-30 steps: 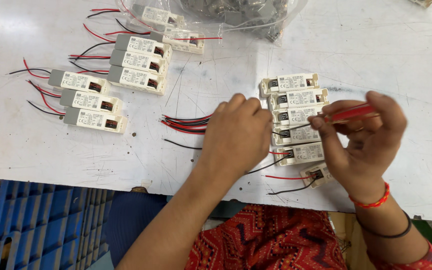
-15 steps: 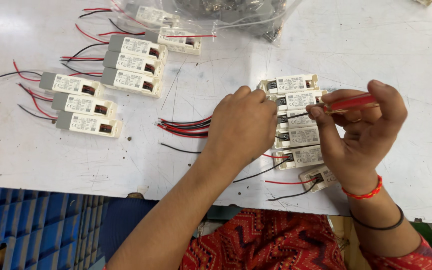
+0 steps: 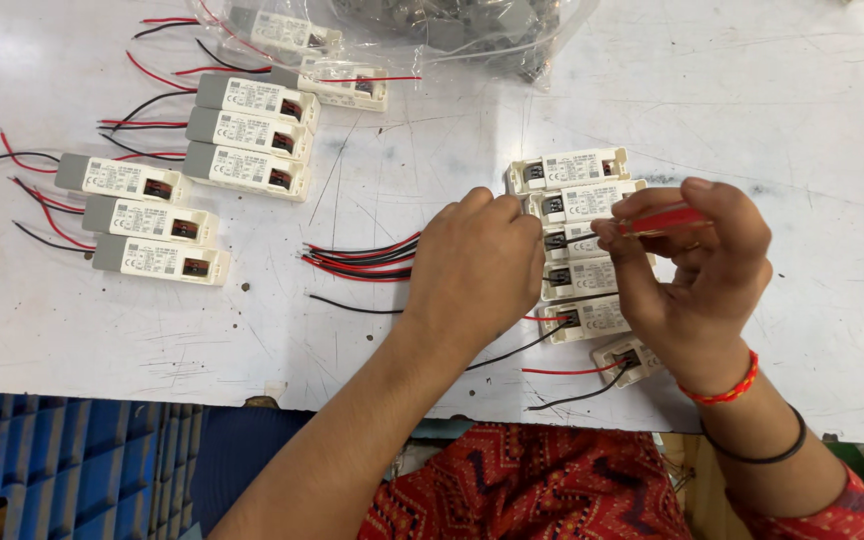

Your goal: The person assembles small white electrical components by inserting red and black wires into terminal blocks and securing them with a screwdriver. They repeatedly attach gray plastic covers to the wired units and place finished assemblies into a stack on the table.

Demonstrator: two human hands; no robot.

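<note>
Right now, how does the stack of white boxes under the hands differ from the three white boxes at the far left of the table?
The stack of boxes lies between the left hand and right hand, partly covered; the three left boxes lie untouched and in full view. The left boxes all have red and black wires attached; in the stack, wires show only on the lower boxes. The left boxes have grey ends; the stack looks all white. Both are small labelled white boxes on the white table.

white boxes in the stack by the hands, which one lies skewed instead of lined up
The bottom white box, nearest the table edge below the right hand: it sits angled, while the other stacked boxes lie level and parallel.
</note>
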